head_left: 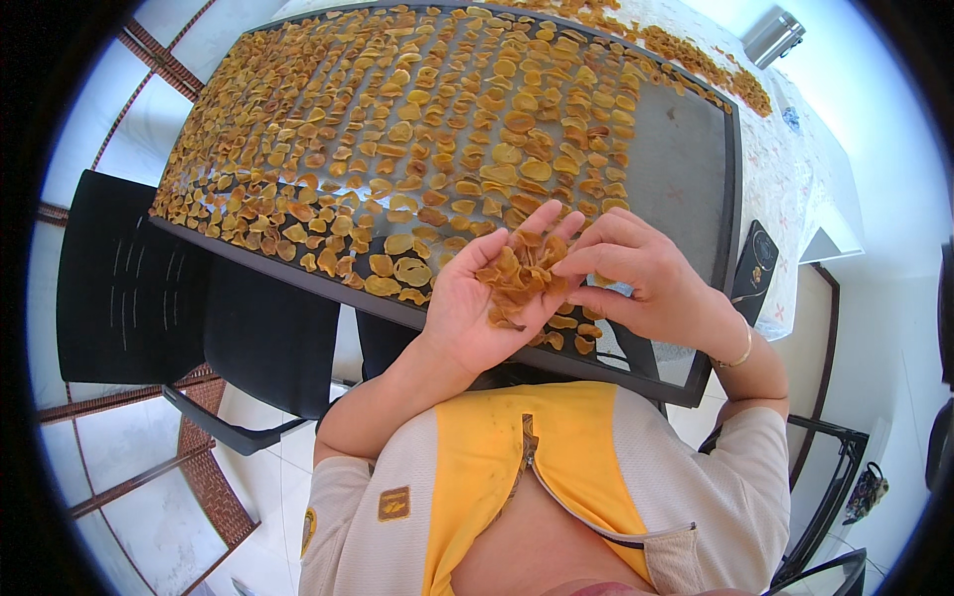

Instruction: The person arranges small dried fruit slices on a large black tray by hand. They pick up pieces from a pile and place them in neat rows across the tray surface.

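My left hand (477, 305), palm up, holds a small heap of curled amber-brown dried slices (525, 272). My right hand (645, 272) reaches in from the right, thumb and index fingertip against the heap's right edge. Whether a slice is pinched between them cannot be made out. Both hands are above the near edge of a dark-framed see-through panel (682, 149). Dried slices (402, 130) cover most of the panel in rough rows, packed more densely at the left. Some slices beneath my hands are hidden.
Beyond the panel, loose slices (686, 56) are heaped on a patterned tablecloth (775, 149), near a metal cylinder (775, 39). A dark phone-like object (754, 264) lies right of the panel. A black chair (134, 279) stands at left, and a black metal frame (827, 492) at lower right.
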Available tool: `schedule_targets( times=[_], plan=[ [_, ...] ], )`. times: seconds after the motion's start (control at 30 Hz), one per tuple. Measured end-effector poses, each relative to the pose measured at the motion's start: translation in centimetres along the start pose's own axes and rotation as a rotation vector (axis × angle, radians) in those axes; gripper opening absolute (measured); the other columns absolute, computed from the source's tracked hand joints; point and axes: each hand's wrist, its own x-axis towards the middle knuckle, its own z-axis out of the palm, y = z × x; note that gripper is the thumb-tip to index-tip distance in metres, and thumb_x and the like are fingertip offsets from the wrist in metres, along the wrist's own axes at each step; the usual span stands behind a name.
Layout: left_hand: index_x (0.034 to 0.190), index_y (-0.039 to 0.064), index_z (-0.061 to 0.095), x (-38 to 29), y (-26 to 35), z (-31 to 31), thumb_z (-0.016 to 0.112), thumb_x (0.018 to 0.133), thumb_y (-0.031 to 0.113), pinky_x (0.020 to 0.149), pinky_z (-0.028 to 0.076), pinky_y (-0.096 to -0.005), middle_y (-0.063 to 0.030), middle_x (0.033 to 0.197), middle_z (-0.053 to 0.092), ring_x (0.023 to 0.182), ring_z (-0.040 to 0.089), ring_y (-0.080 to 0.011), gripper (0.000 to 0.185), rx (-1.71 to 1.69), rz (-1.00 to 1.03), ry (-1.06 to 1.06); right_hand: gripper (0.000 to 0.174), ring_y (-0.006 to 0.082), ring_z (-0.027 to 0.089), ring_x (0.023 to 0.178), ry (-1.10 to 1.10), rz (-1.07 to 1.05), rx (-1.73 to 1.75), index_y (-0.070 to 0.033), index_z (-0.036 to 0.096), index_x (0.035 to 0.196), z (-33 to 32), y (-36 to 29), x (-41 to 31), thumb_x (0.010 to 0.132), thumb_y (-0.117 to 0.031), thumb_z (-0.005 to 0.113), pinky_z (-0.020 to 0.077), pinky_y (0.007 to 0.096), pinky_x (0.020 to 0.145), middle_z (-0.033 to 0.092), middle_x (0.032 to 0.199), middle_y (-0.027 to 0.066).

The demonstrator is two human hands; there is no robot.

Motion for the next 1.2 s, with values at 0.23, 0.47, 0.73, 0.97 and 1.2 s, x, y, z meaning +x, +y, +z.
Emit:
schedule_targets(
  times=[0.23,0.47,0.73,0.97,1.2],
  plan=[
    [0.151,0.008,0.041,0.0,0.2,-0.2,0.034,0.104,0.027,0.109,0.043,-0.0435,-0.0141,0.152,0.046,0.134,0.05,-0.0288,0.051,-0.045,-0.05,-0.044,0.018,0.027,0.058,0.083,0.066,-0.149,-0.231,-0.011,0.068,0.093,0.6,0.4,-0.2,0.078,-0.008,0.078,0.0482,0.0387,0.075,0.061,0.093,0.0066],
    [0.148,0.006,0.043,0.2,0.2,0.0,0.03,0.104,0.024,0.113,0.04,-0.045,-0.0146,0.154,0.043,0.141,0.042,-0.0301,0.05,0.017,-0.03,-0.015,0.01,0.0204,0.062,0.082,0.061,0.1,0.282,-0.005,0.07,0.092,-0.9,0.5,-0.9,0.084,-0.001,0.073,0.0492,0.0288,0.072,0.065,0.094,0.0048],
    [0.147,0.002,0.044,0.2,-0.1,0.2,0.035,0.102,0.02,0.12,0.031,-0.0502,-0.022,0.153,0.041,0.145,0.035,-0.0368,0.05,-0.092,-0.014,0.048,0.005,0.0152,0.062,0.08,0.586,0.264,-0.344,-0.003,0.071,0.089,-8.3,11.0,-0.9,0.087,-0.008,0.072,0.0505,0.0287,0.07,0.067,0.089,0.0049],
    [0.146,0.001,0.046,0.1,-0.2,0.5,0.037,0.101,0.02,0.119,0.033,-0.0497,-0.022,0.153,0.042,0.144,0.037,-0.037,0.049,-0.07,-0.018,0.073,0.005,0.0261,0.061,0.086,0.557,0.076,-1.008,-0.007,0.069,0.086,-13.3,22.0,-2.0,0.085,-0.011,0.072,0.0507,0.0371,0.076,0.063,0.087,0.0059],
    [0.145,0.001,0.047,0.1,-0.2,0.4,0.038,0.102,0.02,0.119,0.033,-0.0497,-0.0217,0.152,0.043,0.144,0.037,-0.0368,0.048,-0.043,-0.017,0.084,0.006,0.0266,0.06,0.091,0.486,0.13,-1.036,-0.01,0.068,0.084,-13.4,23.9,-1.2,0.085,-0.016,0.069,0.0503,0.0398,0.08,0.061,0.086,0.0045]
  ],
)
